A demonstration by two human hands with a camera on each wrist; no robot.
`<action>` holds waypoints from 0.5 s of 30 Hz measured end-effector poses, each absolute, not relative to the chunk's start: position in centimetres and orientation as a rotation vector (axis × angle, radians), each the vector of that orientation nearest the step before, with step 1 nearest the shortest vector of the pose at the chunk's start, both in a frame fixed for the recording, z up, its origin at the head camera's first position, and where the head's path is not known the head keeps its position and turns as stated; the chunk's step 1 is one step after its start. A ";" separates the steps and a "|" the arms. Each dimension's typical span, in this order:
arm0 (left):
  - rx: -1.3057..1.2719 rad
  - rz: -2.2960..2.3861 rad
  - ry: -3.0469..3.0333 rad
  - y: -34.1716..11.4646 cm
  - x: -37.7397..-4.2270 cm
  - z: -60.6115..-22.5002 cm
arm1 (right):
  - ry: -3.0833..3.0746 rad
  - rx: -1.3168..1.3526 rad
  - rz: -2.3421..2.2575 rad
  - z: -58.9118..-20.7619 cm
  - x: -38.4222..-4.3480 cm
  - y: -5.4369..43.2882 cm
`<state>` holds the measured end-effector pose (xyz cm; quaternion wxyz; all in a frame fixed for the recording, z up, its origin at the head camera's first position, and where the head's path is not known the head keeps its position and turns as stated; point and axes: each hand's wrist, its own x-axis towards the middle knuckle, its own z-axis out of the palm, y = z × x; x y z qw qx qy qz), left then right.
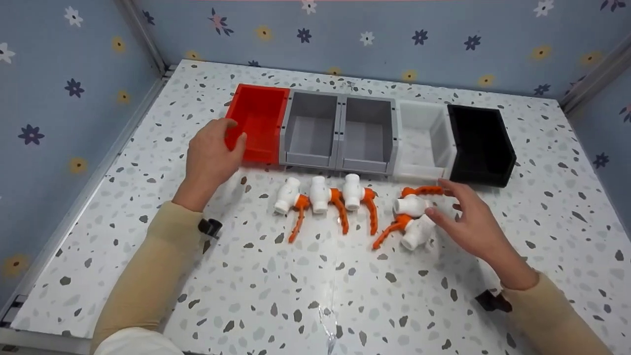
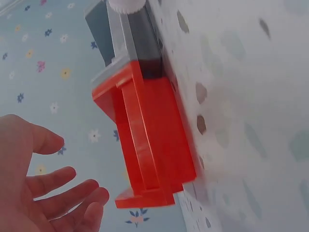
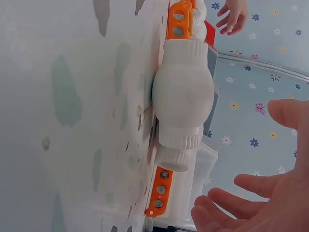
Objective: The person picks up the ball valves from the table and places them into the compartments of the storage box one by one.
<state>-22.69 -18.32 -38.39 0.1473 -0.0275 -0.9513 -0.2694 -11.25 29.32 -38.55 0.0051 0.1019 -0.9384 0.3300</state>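
My left hand (image 1: 214, 150), fingers loosely bent and holding nothing, hovers at the near left side of the red bin (image 1: 259, 123). In the left wrist view that hand (image 2: 58, 183) is apart from the bin. My right hand (image 1: 471, 219) is spread beside two white ball valves with orange handles, the nearer valve (image 1: 418, 232) and the farther valve (image 1: 411, 205). The right wrist view shows a gap between the hand (image 3: 251, 193) and the near valve's white body (image 3: 183, 92). Three more valves lie in a row to the left: one (image 1: 287, 195), another (image 1: 319, 195) and a third (image 1: 352, 192).
Right of the red bin stand two grey bins, the left (image 1: 311, 128) and the right (image 1: 367, 130), then a white bin (image 1: 424, 138) and a black bin (image 1: 482, 145), all joined in a row. Flower-patterned walls (image 1: 345, 39) bound the speckled table (image 1: 276, 296).
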 end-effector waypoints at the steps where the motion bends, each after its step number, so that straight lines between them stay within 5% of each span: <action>1: -0.063 -0.766 -2.735 -18.6 -22.9 -38.4 | -2.938 0.319 1.037 -38.6 -11.2 29.3; 15: 0.172 -0.964 -2.829 -21.0 -25.6 -39.9 | -2.896 0.309 1.058 -38.6 -10.6 29.9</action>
